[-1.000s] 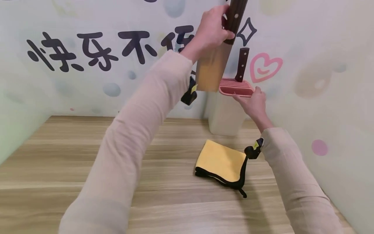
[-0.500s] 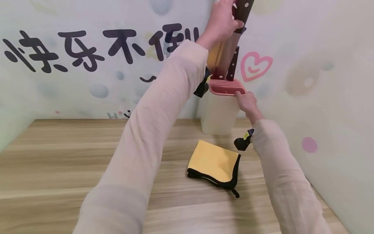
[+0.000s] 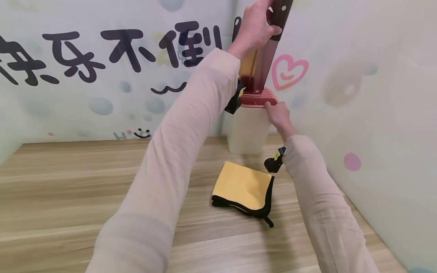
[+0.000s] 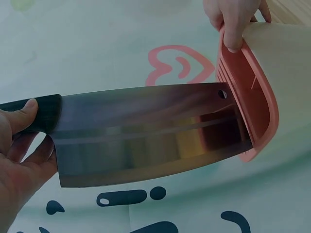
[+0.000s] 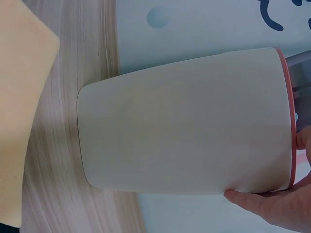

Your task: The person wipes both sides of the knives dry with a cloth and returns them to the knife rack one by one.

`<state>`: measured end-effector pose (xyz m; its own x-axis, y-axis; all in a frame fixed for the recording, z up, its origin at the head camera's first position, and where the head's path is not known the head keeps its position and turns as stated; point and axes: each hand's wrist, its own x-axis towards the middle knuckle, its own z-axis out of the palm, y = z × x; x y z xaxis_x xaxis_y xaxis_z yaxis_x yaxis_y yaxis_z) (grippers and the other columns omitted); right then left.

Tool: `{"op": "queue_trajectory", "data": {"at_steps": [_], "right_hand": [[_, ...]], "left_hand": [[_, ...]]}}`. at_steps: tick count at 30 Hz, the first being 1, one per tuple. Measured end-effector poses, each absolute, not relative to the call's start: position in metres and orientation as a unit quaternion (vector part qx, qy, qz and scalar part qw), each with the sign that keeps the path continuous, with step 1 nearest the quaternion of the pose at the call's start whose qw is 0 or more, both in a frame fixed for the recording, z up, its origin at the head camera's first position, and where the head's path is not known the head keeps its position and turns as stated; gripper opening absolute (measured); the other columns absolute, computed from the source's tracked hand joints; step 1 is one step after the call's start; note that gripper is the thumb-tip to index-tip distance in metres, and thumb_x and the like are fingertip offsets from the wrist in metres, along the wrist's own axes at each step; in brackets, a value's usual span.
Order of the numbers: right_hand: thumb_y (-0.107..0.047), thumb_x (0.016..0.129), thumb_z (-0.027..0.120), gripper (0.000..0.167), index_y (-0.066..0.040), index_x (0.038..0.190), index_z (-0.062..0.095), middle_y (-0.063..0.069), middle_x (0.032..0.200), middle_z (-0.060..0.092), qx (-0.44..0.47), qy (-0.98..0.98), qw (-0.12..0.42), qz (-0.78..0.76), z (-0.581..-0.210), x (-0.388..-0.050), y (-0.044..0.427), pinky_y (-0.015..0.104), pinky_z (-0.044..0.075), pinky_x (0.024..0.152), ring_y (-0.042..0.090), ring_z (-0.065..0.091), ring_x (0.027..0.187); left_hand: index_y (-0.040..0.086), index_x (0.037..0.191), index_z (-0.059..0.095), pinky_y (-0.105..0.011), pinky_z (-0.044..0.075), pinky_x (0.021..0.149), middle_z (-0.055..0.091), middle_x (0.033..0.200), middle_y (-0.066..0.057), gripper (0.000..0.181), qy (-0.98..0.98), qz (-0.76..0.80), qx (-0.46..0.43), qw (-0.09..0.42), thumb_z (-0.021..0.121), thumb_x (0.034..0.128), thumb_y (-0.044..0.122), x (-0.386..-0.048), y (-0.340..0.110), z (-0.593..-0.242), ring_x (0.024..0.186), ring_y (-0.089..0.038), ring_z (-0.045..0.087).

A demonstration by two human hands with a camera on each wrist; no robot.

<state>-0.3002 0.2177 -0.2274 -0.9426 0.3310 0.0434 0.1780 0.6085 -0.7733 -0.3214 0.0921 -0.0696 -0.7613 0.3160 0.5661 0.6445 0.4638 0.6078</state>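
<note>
A cleaver (image 3: 265,62) with a dark riveted handle hangs blade down over the knife holder (image 3: 247,131). My left hand (image 3: 254,28) grips its handle, thumb along one side. In the left wrist view the broad blade (image 4: 146,136) has its far end right at the slotted part of the pink top (image 4: 265,102); whether it has entered a slot I cannot tell. The holder is white, upright on the table. My right hand (image 3: 280,115) pinches its rim at the right corner, thumb over the edge, fingers against the outer wall (image 5: 184,126).
On the wooden table (image 3: 85,189), in front of the holder, lies a folded yellow cloth (image 3: 242,185) with black edging. A wall (image 3: 119,102) with painted characters stands close behind, and another wall (image 3: 375,113) rises at the right.
My left hand has brought the cleaver from in front of the holder to above its slots. The cleaver now hides the other knife's handle. The head view has turned slightly right.
</note>
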Motion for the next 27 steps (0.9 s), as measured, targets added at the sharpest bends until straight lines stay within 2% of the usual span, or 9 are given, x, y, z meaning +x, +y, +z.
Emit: {"op": "queue_trajectory", "data": {"at_steps": [5,9,16,27], "right_hand": [[-0.032,0.093,0.034,0.043,0.001,0.120,0.034,0.007,0.093,0.037,-0.144,-0.889,0.079,0.427,-0.226,-0.297,0.217,0.021,0.035,0.062,0.018,0.041,0.078],[-0.033,0.093,0.034,0.047,0.002,0.125,0.030,0.009,0.097,0.038,-0.146,-0.889,0.078,0.427,-0.225,-0.295,0.217,0.021,0.036,0.066,0.019,0.041,0.083],[-0.033,0.093,0.034,0.048,0.002,0.125,0.030,0.008,0.097,0.038,-0.152,-0.889,0.078,0.425,-0.226,-0.295,0.215,0.020,0.036,0.062,0.019,0.042,0.083],[-0.032,0.092,0.033,0.050,0.008,0.122,0.031,0.011,0.095,0.039,-0.149,-0.903,0.086,0.393,-0.226,-0.298,0.215,0.024,0.034,0.067,0.023,0.041,0.086]], "left_hand": [[0.013,0.126,0.043,-0.011,0.040,0.086,0.050,0.120,-0.002,0.041,-0.832,-0.429,-0.301,0.183,0.054,0.0873,0.009,-0.319,0.096,-0.070,0.106,-0.010,0.049],[0.013,0.127,0.042,-0.011,0.039,0.087,0.049,0.121,-0.002,0.041,-0.830,-0.439,-0.300,0.171,0.053,0.0876,0.009,-0.319,0.099,-0.071,0.107,-0.009,0.049],[0.013,0.126,0.044,-0.011,0.038,0.088,0.051,0.119,-0.003,0.041,-0.830,-0.456,-0.281,0.159,0.056,0.0863,0.011,-0.326,0.103,-0.081,0.105,-0.009,0.051],[0.014,0.128,0.043,-0.015,0.036,0.094,0.054,0.121,-0.002,0.042,-0.834,-0.482,-0.250,0.100,0.055,0.0876,0.011,-0.346,0.106,-0.132,0.104,-0.011,0.052]]}}
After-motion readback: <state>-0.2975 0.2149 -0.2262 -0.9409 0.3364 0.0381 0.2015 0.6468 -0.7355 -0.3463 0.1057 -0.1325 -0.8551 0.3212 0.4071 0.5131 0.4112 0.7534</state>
